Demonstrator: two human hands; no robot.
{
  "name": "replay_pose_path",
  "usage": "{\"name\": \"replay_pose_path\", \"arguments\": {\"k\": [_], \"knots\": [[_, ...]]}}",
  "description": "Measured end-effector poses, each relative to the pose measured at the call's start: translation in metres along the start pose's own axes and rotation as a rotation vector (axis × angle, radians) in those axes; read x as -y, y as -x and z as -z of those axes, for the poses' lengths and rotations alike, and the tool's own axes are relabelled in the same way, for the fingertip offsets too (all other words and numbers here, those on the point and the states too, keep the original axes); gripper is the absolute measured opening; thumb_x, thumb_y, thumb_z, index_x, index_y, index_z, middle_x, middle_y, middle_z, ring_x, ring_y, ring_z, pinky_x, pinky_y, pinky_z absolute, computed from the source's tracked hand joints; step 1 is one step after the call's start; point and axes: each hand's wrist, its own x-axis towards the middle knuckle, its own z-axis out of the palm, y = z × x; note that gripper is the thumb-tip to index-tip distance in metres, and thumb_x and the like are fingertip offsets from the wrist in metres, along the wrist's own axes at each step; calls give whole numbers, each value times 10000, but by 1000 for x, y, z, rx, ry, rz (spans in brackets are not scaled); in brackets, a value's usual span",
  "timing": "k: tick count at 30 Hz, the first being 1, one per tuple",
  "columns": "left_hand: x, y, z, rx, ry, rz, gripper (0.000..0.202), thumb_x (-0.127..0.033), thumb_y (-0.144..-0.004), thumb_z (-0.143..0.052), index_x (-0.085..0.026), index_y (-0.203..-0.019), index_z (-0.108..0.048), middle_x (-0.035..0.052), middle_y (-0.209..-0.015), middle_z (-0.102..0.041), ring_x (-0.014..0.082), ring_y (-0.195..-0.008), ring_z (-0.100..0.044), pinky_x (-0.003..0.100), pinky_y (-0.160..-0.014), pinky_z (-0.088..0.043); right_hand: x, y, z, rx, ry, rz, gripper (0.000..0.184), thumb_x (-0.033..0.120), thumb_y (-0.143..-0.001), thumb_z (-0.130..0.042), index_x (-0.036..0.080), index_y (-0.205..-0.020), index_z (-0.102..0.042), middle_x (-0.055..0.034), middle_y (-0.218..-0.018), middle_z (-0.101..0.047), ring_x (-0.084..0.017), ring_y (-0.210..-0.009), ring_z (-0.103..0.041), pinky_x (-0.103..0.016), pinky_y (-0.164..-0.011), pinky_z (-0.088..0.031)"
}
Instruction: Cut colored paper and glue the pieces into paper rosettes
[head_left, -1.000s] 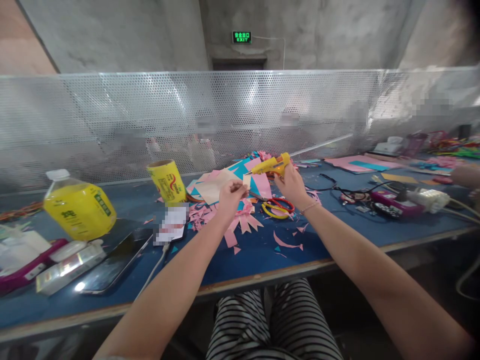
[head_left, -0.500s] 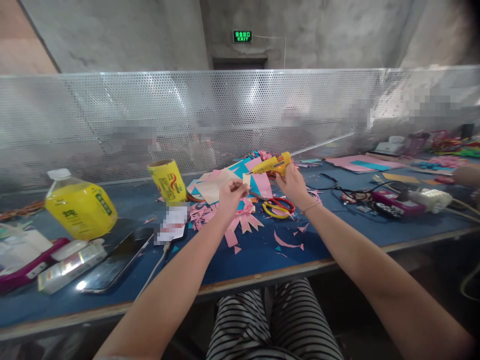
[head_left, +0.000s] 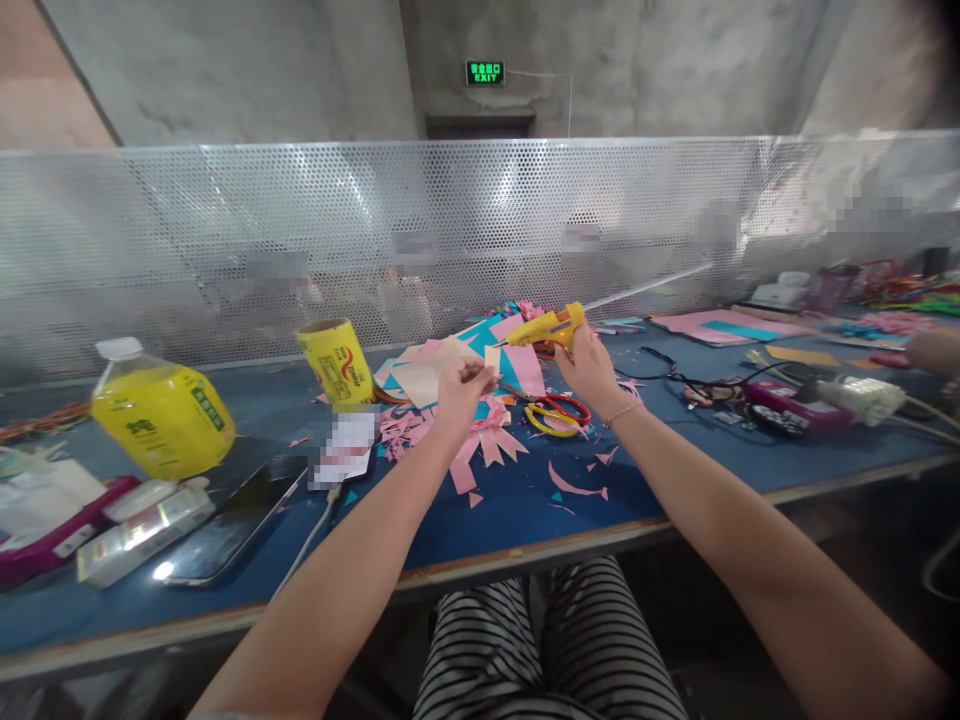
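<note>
My right hand [head_left: 589,368] is wrapped round the grip of a yellow glue gun [head_left: 544,327], whose nozzle points left at a small cream paper piece [head_left: 493,358]. My left hand [head_left: 463,390] pinches that paper piece just under the nozzle, fingers closed. Both hands hover over a heap of pink paper cuttings [head_left: 480,435] and sheets of pink and blue paper [head_left: 450,362] on the blue table [head_left: 517,510]. Red and yellow scissors [head_left: 553,413] lie right below my right hand.
A yellow drink bottle [head_left: 159,412] and a yellow can [head_left: 334,362] stand to the left, with a phone [head_left: 221,530] and cable near the front edge. Cables, a white power strip [head_left: 855,397] and more coloured paper lie to the right. A perforated metal screen [head_left: 300,240] closes off the table's back.
Almost nothing has moved; the glue gun and my right hand have shifted very slightly upward while my left hand keeps pinching the paper piece.
</note>
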Motion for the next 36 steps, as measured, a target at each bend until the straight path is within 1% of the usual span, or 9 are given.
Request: {"name": "replay_pose_path", "arguments": {"k": [6,15,19,22,26,29,31,34,36], "knots": [[-7,4,-3,-48,20,19,195,-223,-581,-664,-151,-693,-521,-28,-571,-563,92,-518,-548,270,-602,-477,-4,-1,-1,-20,-15,0,201,264,-791,-383,148,-954,-405,-152,-896,-535,-278,-878,-512,-435,-744,-430],[-6,3,-3,-48,18,16,205,-227,-571,-668,-153,-687,-516,-34,-559,-548,97,-524,-545,269,-584,-467,-4,0,-2,7,-30,-4,233,250,-795,-375,141,-996,-417,-153,-918,-534,-271,-872,-513,-432,-746,-425],[-5,1,-3,-59,18,19,210,-235,-573,-671,-151,-694,-522,-35,-564,-548,102,-534,-558,275,-599,-472,-4,-1,2,17,-19,-8,227,245,-795,-376,131,-986,-428,-163,-920,-543,-277,-887,-521,-437,-752,-431],[-6,1,-3,-62,28,23,219,-244,-568,-677,-152,-686,-517,-39,-558,-544,103,-540,-565,273,-604,-477,-3,-2,6,29,-3,-9,255,243,-797,-385,117,-1014,-429,-180,-969,-548,-286,-928,-525,-433,-771,-432],[-8,4,-3,-29,11,14,210,-254,-584,-676,-151,-685,-524,-19,-604,-574,106,-579,-582,273,-633,-490,-5,-3,5,55,38,-67,291,271,-788,-425,104,-1026,-433,-185,-963,-561,-299,-925,-540,-425,-759,-436],[-11,7,-3,-1,1,8,188,-249,-602,-669,-152,-668,-522,-10,-618,-578,110,-601,-589,268,-645,-493,-17,-4,1,86,66,-161,349,328,-739,-511,124,-1015,-448,-168,-947,-577,-299,-872,-562,-405,-708,-446],[-12,9,-3,-4,0,16,181,-243,-603,-667,-153,-662,-522,-11,-627,-574,108,-609,-588,262,-648,-494,-33,-5,0,105,68,-236,411,364,-698,-563,133,-1024,-463,-158,-947,-585,-292,-861,-573,-386,-694,-448],[-12,9,-3,-18,10,23,177,-239,-597,-667,-152,-671,-532,-14,-655,-571,98,-615,-587,256,-657,-494,-68,-3,3,181,105,-348,422,399,-678,-579,136,-1004,-525,-163,-963,-587,-289,-887,-575,-375,-709,-442],[-11,8,-3,-16,23,24,183,-244,-591,-670,-153,-668,-531,-16,-654,-570,96,-609,-585,259,-656,-495,-98,0,6,234,151,-475,407,415,-670,-584,149,-977,-565,-147,-936,-600,-285,-874,-581,-371,-698,-438]]}}
